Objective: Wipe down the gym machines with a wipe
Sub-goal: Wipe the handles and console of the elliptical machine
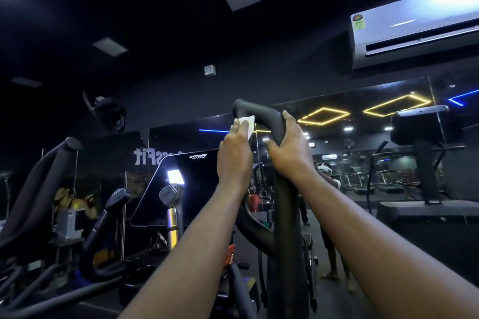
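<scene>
Fingers [236, 125] of left hand [234, 155], pressed together, apparently pinch small white wipe [246, 122] on black curved foam handle [261, 111] | right hand [291, 149] grips it below bend | handle tip lies up-left of wipe; left hand nearer.

Left hand [234, 153] presses white wipe [247, 123] against black handlebar [261, 111]; right hand [289, 149] grips bar.
</scene>
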The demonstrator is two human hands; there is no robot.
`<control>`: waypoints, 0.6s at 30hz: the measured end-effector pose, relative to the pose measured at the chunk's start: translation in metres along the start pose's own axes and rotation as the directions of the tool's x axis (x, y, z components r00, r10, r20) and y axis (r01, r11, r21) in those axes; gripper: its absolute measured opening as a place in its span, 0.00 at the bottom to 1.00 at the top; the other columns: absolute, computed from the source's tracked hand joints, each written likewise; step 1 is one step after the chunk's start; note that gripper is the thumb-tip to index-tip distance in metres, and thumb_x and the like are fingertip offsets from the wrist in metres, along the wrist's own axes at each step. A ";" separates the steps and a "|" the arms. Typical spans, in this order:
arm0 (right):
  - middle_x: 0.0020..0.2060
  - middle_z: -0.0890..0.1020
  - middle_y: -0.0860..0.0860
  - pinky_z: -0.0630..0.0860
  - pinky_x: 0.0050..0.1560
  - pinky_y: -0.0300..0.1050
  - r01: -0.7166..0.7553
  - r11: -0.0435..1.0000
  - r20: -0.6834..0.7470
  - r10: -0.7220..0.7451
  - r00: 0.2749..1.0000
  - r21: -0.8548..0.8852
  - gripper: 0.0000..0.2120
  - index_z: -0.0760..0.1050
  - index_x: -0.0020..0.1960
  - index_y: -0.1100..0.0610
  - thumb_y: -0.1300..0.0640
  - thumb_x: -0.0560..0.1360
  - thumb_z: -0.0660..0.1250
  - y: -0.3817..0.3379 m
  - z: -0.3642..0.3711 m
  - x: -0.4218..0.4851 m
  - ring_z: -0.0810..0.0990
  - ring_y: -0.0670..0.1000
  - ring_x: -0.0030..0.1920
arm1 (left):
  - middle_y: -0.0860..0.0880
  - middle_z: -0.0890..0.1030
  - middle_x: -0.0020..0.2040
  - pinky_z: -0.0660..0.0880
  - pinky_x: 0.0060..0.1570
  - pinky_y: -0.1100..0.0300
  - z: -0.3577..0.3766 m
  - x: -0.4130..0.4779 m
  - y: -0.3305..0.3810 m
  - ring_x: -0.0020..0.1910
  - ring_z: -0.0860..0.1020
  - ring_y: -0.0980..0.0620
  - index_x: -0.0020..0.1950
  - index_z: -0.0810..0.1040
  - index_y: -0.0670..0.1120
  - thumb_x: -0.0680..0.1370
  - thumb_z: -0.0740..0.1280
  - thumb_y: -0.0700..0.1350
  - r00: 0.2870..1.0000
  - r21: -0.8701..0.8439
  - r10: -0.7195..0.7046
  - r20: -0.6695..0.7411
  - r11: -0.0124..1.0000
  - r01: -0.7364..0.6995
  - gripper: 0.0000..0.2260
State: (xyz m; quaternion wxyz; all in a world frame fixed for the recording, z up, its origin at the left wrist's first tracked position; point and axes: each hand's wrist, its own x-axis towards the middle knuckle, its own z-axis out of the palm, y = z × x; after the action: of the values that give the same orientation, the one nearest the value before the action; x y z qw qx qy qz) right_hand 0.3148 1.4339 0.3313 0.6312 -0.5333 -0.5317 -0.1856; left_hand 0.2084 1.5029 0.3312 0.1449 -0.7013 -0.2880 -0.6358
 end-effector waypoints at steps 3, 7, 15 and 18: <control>0.72 0.70 0.52 0.77 0.63 0.54 -0.018 1.000 -0.005 0.018 1.000 0.000 0.39 0.53 0.81 0.46 0.52 0.77 0.71 0.000 0.002 -0.001 0.77 0.52 0.62 | 0.41 0.67 0.78 0.72 0.68 0.50 0.006 -0.024 -0.011 0.73 0.71 0.42 0.76 0.70 0.44 0.77 0.72 0.37 0.998 0.001 0.057 0.026 0.998 -0.057 0.28; 0.72 0.70 0.51 0.76 0.65 0.54 -0.025 1.000 -0.009 0.025 1.000 0.003 0.38 0.53 0.81 0.46 0.51 0.78 0.70 -0.001 0.002 -0.001 0.76 0.53 0.64 | 0.43 0.61 0.81 0.64 0.74 0.54 0.008 -0.011 -0.013 0.80 0.60 0.46 0.81 0.62 0.43 0.78 0.68 0.34 0.992 -0.007 0.102 0.077 0.995 -0.102 0.32; 0.74 0.68 0.51 0.71 0.62 0.45 -0.023 0.999 -0.009 0.023 1.000 0.027 0.38 0.53 0.81 0.48 0.53 0.78 0.70 0.000 0.002 -0.002 0.74 0.52 0.67 | 0.46 0.56 0.82 0.61 0.75 0.57 0.007 -0.004 -0.015 0.81 0.53 0.51 0.82 0.58 0.43 0.80 0.62 0.33 0.986 -0.035 0.131 0.103 0.991 -0.128 0.30; 0.74 0.68 0.51 0.71 0.60 0.44 -0.038 0.999 0.001 0.038 0.999 0.033 0.38 0.52 0.82 0.48 0.53 0.79 0.70 -0.003 0.001 -0.004 0.73 0.51 0.67 | 0.49 0.52 0.83 0.59 0.73 0.62 0.005 -0.039 -0.019 0.82 0.48 0.53 0.83 0.56 0.44 0.83 0.60 0.34 0.984 -0.044 0.141 0.105 0.990 -0.137 0.29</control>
State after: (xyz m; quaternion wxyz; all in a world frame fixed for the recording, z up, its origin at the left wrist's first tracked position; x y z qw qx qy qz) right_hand 0.3108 1.4322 0.3294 0.6432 -0.5330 -0.5245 -0.1646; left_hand 0.1999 1.5123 0.2896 0.1602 -0.7555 -0.2340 -0.5906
